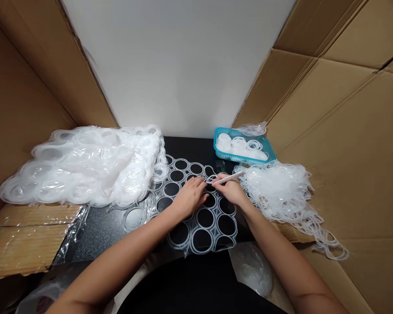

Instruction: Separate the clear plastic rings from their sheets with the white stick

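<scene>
My black garment (pixel 196 290) is nearest, below the clear ring sheet (pixel 215 220) on the black worktop (pixel 100 231). My left hand (pixel 190 194) rests on this sheet, thumb apart from fingers; my right hand (pixel 232 189) pinches a white stick (pixel 231 177) above it. Left of the sheet is a ring-sheet pile (pixel 94 165); beyond it, a blue tray (pixel 245 159).

This looks like a small packing or workshop station, shown by the cardboard sheets (pixel 317 109) walling both sides of a dark work surface (pixel 101 231), with piled translucent rings (pixel 94 165) and a blue plastic tray (pixel 242 157) on it.
</scene>
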`<action>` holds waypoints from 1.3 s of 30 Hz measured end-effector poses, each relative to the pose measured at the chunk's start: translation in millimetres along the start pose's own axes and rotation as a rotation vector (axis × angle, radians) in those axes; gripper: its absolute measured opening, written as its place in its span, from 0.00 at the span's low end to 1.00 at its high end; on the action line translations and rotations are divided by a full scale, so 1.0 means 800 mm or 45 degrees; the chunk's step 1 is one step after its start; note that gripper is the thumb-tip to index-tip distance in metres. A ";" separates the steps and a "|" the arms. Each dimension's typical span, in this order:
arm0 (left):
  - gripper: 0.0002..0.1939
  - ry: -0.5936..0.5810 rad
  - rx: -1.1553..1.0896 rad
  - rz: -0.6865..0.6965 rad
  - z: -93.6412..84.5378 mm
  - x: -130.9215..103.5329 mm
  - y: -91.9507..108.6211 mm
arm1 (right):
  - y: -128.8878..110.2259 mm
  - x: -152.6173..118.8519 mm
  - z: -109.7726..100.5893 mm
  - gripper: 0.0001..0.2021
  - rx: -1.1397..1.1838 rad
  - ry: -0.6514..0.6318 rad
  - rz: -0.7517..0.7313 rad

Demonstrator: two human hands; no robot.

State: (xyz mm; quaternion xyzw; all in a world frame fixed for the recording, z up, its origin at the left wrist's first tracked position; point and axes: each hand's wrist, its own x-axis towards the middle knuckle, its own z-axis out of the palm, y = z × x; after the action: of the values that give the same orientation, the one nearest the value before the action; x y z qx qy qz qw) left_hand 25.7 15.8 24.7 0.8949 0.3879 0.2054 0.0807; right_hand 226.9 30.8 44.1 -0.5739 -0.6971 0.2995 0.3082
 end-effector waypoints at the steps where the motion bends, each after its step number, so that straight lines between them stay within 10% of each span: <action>1: 0.17 -0.028 -0.014 0.029 -0.001 -0.010 0.002 | -0.003 -0.008 0.012 0.06 0.015 -0.057 -0.016; 28: 0.26 -0.098 -0.038 -0.034 0.013 -0.042 0.009 | -0.001 -0.040 0.057 0.10 -0.367 0.078 -0.304; 36: 0.26 -0.061 0.053 -0.064 0.021 -0.036 0.010 | 0.029 0.011 -0.056 0.08 -0.483 0.872 0.015; 39: 0.28 -0.085 0.067 -0.107 0.021 -0.020 0.010 | 0.021 0.011 -0.072 0.07 -0.306 0.713 0.054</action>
State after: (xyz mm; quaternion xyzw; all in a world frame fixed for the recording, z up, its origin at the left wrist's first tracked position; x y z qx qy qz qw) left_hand 28.8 -1.0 7.3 0.8860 0.4274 0.1616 0.0786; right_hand 280.7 45.7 67.9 -0.6809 -0.6034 0.0513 0.4119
